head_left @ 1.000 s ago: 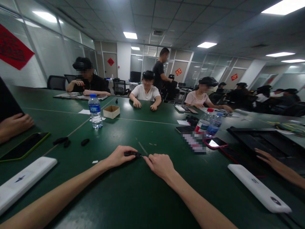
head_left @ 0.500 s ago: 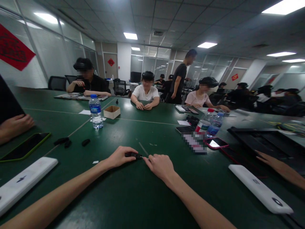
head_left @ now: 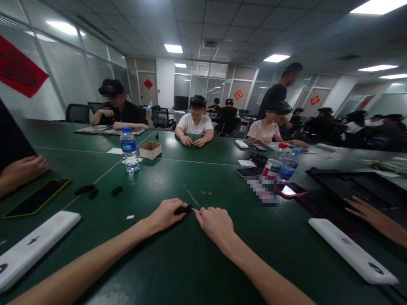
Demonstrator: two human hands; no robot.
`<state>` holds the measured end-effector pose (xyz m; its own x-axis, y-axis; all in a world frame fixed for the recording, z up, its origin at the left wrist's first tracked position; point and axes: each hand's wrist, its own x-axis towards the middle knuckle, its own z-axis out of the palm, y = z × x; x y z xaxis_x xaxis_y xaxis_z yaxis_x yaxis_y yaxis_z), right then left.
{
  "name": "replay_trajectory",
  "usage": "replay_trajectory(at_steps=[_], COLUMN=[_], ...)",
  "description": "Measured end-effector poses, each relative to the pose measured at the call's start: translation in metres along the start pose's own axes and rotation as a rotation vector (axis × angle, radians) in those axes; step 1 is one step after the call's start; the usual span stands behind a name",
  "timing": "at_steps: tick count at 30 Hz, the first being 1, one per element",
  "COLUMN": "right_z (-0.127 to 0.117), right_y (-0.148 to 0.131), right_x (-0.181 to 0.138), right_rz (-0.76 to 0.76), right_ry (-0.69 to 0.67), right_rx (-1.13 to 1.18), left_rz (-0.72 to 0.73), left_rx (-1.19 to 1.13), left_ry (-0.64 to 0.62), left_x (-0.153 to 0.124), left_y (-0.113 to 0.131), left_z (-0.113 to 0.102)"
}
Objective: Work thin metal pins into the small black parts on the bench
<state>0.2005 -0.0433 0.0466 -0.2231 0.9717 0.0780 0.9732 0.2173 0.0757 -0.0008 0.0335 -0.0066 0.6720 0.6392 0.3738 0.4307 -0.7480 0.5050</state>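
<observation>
My left hand (head_left: 168, 214) rests at the middle of the green table (head_left: 165, 262), its fingers closed around a small black piece (head_left: 182, 209). A thin, pale metal-looking tip (head_left: 194, 209) bridges the short gap between that piece and my right hand (head_left: 216, 222). The fingers of my right hand are closed on this thin item; most of it is hidden under them, so its kind does not show. Left of my hands lie several similar small black pieces (head_left: 117, 191) and a white scrap (head_left: 130, 217).
A water bottle (head_left: 129, 152) and a small open box (head_left: 150, 150) stand farther back. White long devices (head_left: 38, 250) lie at both sides. To the right are more bottles (head_left: 288, 165), phones (head_left: 292, 189), a black tray (head_left: 352, 186) and another person's hand (head_left: 372, 214).
My left hand has shifted slightly right and turned the black piece a little, its fingers covering more of it. My right hand stays nearly in place. The standing person behind has moved right.
</observation>
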Motion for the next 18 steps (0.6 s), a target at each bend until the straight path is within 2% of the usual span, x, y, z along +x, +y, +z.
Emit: replay_trajectory(at_steps=[6, 12, 18], right_z=[-0.003, -0.002, -0.002], right_y=[-0.008, -0.014, -0.015], right_x=[-0.003, -0.005, -0.005], right_rz=[0.016, 0.027, 0.031], right_ry=[-0.028, 0.002, 0.061], right_rx=[0.002, -0.029, -0.054], left_rz=[-0.006, -0.031, -0.067], left_rx=[0.076, 0.090, 0.213], left_ry=[0.039, 0.063, 0.070], left_x=[0.002, 0.002, 0.001], left_y=[0.002, 0.002, 0.013], left_z=[0.011, 0.017, 0.014])
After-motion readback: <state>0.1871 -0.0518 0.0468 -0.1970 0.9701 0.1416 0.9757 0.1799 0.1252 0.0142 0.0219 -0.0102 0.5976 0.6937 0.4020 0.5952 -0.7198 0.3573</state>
